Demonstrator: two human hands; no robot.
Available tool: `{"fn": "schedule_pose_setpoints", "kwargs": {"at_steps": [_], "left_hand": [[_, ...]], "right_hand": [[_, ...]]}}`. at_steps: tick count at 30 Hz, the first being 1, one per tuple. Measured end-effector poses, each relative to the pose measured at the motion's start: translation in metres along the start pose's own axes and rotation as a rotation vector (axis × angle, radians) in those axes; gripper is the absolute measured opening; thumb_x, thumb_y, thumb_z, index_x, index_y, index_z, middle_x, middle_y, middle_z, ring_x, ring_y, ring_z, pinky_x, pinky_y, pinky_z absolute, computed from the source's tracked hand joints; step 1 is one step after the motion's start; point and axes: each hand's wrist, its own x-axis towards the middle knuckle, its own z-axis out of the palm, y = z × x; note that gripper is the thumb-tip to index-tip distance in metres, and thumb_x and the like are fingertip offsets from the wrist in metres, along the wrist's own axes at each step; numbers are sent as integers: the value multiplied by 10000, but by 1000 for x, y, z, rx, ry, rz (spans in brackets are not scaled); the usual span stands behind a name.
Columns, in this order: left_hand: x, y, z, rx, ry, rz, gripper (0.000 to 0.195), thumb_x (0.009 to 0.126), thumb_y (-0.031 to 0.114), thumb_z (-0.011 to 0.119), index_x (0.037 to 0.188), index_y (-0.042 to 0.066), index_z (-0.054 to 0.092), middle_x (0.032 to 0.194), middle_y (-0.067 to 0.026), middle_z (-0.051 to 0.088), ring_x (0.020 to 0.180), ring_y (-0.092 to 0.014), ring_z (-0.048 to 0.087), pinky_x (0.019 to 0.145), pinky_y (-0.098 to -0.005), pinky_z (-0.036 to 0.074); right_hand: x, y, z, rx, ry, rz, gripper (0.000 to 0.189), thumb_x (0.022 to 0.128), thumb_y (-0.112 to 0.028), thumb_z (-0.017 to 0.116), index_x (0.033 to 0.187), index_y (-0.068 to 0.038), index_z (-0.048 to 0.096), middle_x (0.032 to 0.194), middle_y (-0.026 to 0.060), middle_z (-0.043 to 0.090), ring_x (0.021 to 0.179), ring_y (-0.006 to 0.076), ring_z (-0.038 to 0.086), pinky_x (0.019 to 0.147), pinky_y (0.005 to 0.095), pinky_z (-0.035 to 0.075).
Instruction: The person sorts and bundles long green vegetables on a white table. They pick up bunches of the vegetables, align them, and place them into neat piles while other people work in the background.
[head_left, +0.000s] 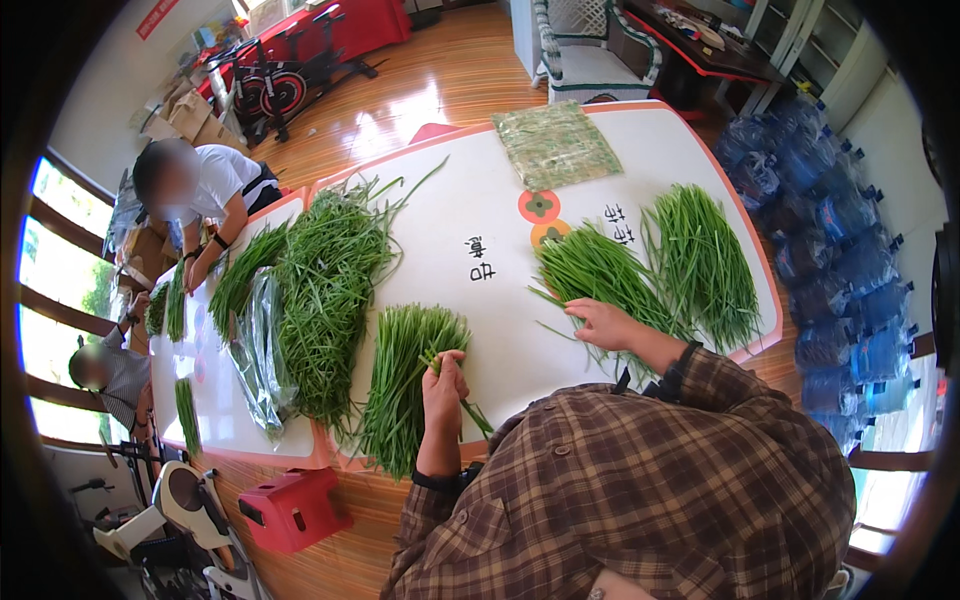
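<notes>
A small bunch of garlic chives (474, 417) is gripped in my left hand (445, 384), its cut ends showing above the fingers. Beside and partly behind that hand, a neat heap of garlic chives (409, 375) lies along the table's near edge. My right hand (606, 324) touches the left side of another chive pile (600, 270), thumb and forefinger close together at a few loose blades. Whether a blade is pinched there is too small to tell. To the right lies a further chive pile (701, 262), its ends fanned out.
A large tangled chive heap (330, 292) and clear plastic bags (262, 352) lie leftward on the white table (450, 217). A patterned flat packet (556, 146) is at the far side. Two people work at the left end. A red stool (292, 510) and water bottles (840, 262) flank the table.
</notes>
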Motion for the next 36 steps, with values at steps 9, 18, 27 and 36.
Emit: {"fn": "schedule_pose_setpoints", "kwargs": {"at_steps": [9,18,27,36], "left_hand": [[20,10,28,54,-172,107,400,939,293,373,1214,11,438,1158,-129,518,1107,-224,475,878,-347,409],[16,10,39,-116,-317,83,405,951,248,330,1241,-29,380,1229,-176,458,1165,-243,426,982,-369,340],[15,5,38,-113,-321,132,301,947,265,334,872,18,489,1011,-171,562,1042,-277,517,923,-415,395],[10,3,16,-84,-84,68,202,919,251,442,798,92,469,529,52,295,433,-46,230,393,-214,184]], "right_hand": [[-3,-93,-32,463,-292,-219,479,807,-196,567,1243,-47,439,1281,84,418,884,157,544,815,285,431],[-1,-118,-27,449,-391,-257,483,792,-192,572,1242,-61,453,1293,78,412,880,179,552,818,297,448],[0,-117,-23,336,-393,-314,473,786,-227,579,1216,-60,476,1229,133,459,894,214,568,808,320,455],[13,13,13,-179,-210,-52,416,751,-216,601,1129,-55,538,1136,151,521,1020,292,519,875,363,414]]}}
